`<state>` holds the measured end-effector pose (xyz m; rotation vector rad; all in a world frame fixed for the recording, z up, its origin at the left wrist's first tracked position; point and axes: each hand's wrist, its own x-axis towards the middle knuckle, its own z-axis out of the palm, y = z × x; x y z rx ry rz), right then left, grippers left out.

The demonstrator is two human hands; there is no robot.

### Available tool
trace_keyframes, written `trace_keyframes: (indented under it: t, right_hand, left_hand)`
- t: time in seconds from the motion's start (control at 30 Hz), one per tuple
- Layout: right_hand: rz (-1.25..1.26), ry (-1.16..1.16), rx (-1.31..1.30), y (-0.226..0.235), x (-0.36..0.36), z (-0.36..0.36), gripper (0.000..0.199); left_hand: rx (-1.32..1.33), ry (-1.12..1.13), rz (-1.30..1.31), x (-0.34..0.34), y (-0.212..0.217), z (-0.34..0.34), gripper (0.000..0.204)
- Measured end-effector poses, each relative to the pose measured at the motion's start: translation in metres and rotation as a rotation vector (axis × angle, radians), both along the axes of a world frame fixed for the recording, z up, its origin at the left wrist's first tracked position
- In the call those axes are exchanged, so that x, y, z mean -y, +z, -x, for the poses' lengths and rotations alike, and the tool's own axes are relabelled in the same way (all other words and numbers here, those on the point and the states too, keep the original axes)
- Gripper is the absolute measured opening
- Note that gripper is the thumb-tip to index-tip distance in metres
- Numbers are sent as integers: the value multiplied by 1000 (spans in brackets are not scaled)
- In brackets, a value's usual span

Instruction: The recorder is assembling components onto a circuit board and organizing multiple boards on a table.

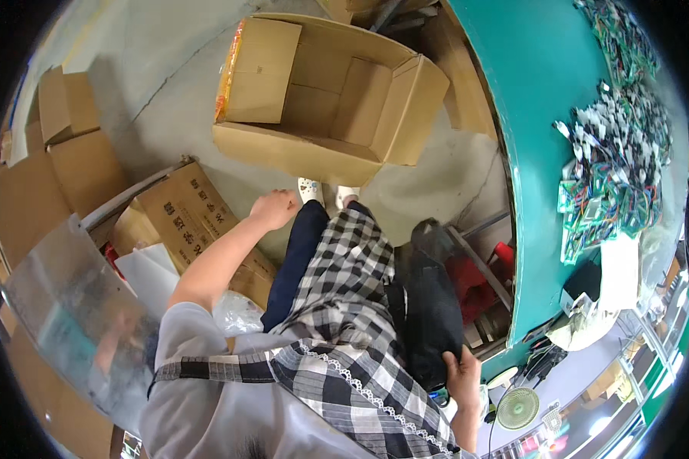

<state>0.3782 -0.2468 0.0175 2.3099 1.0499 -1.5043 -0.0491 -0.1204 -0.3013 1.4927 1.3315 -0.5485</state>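
My left hand (275, 208) hangs in the air in front of my body, its fingers curled closed and nothing visible in them. The near rim of a large open cardboard box (302, 157) lies beyond it on the floor. To my right, my right hand (463, 376) grips the near end of a long black padded thing (431, 317), perhaps a seat. This black thing stands close beside my checked apron (344, 275). Inside the box I see bare cardboard, with one flap folded inward.
A green-topped workbench (536, 99) runs along the right, bearing bundles of wired circuit boards (616, 153). At left stand a printed carton (187, 210), an open carton (84, 168) and a clear plastic sheet (76, 298). A fan (517, 408) is at lower right.
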Motion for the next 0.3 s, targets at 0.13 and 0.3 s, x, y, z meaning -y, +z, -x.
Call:
trace_keyframes:
  t: [0.13,0.3]
  right_hand:
    - [-32,0,-72,-25,-17,12,19]
    - [27,36,-97,-33,17,-19,41]
  left_hand:
    - [-286,-245,-105,-12,-38,-5,44]
    - [-490,-325,-139,-19,-89,-3,90]
